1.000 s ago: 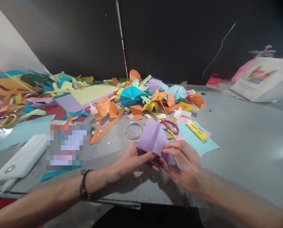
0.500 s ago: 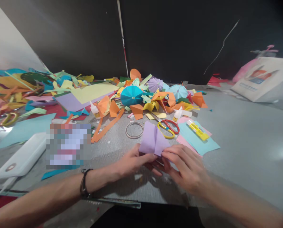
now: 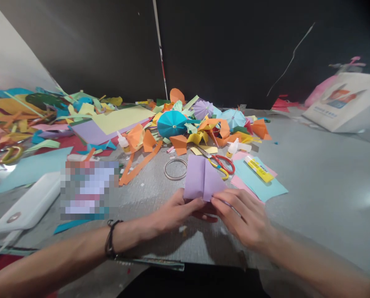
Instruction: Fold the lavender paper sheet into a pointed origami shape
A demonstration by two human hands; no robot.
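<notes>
A folded piece of purple paper (image 3: 194, 177) is held up between both hands above the grey table. A crease or fold edge runs down its middle. My left hand (image 3: 185, 209) grips its lower left edge, thumb on top and fingers underneath. My right hand (image 3: 245, 213) pinches the lower right corner between thumb and fingers. Just beyond the paper lie scissors with red and yellow handles (image 3: 226, 164), partly hidden by it. A metal ring (image 3: 165, 169) rests to the left of the paper.
A yellow glue stick (image 3: 259, 169) lies on light blue paper (image 3: 273, 191) at right. Small glue bottles (image 3: 232, 148), coloured scraps and folded paper umbrellas (image 3: 172, 124) are heaped at the back. A white power bank (image 3: 29, 203) is at left, a white bag (image 3: 336, 103) far right.
The purple paper has tilted up and opened flatter toward me, its right half spreading over more of the scissors. My left fingers have drawn in beneath it.
</notes>
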